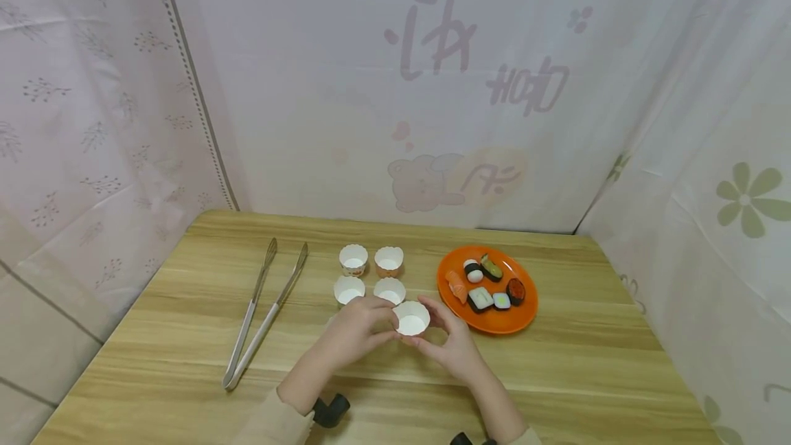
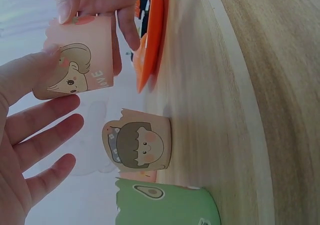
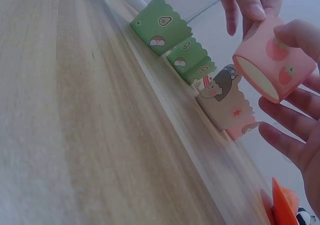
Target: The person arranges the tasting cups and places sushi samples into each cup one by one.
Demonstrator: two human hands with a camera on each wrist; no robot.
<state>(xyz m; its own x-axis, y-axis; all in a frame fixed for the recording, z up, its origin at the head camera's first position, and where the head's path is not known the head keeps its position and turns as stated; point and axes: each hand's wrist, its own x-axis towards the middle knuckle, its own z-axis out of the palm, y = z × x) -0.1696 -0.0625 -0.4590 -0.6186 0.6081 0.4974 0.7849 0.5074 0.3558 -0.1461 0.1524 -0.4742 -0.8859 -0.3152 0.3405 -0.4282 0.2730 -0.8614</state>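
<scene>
Both hands hold one pink paper baking cup point(image 1: 411, 319) just in front of the other cups. My left hand point(image 1: 361, 325) pinches its left side, thumb on the outer wall, with the other fingers spread in the left wrist view. On the opposite side, my right hand point(image 1: 454, 347) grips it between thumb and fingers. A girl's face and strawberries are printed on this cup point(image 2: 82, 67), and its base is lifted off the table in the right wrist view. Behind it stand several more cups, among them a green one point(image 2: 165, 202) and a beige one point(image 2: 140, 142).
An orange plate point(image 1: 503, 325) with several sushi pieces point(image 1: 480, 299) lies right of the hands. Long metal tongs point(image 1: 266, 327) rest spread on the wooden table point(image 1: 154, 335) at the left. Patterned cloth point(image 1: 309, 122) hangs behind the table and at both sides.
</scene>
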